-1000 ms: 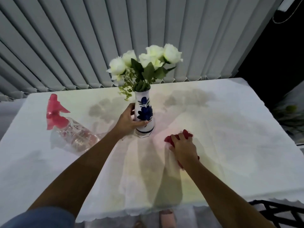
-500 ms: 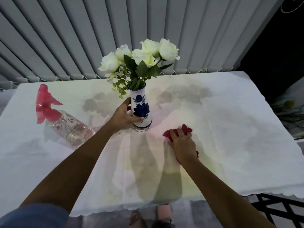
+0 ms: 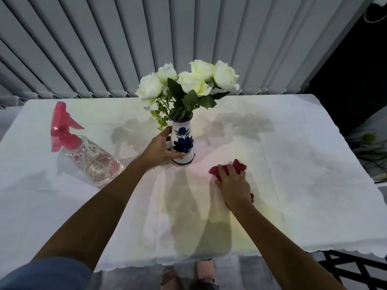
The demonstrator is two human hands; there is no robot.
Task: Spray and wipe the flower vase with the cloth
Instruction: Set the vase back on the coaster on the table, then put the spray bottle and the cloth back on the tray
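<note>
A white vase (image 3: 183,141) painted with blue flowers stands upright near the table's middle, holding white roses (image 3: 188,81). My left hand (image 3: 161,149) is wrapped around the vase's left side and base. To the right, my right hand (image 3: 233,185) presses down on a crumpled red cloth (image 3: 237,166) lying on the tablecloth, fingers curled over it. A clear spray bottle (image 3: 92,158) with a pink trigger head (image 3: 61,127) sits at the left, apart from both hands.
A white tablecloth (image 3: 293,164) covers the table, with a scalloped front edge. Grey vertical blinds (image 3: 146,38) hang behind it. A black metal frame (image 3: 356,268) shows at the lower right, and feet below the front edge.
Both hands keep their grips on the vase and the cloth. The view has shifted, so everything sits a little differently in frame; the vase stays on the table.
</note>
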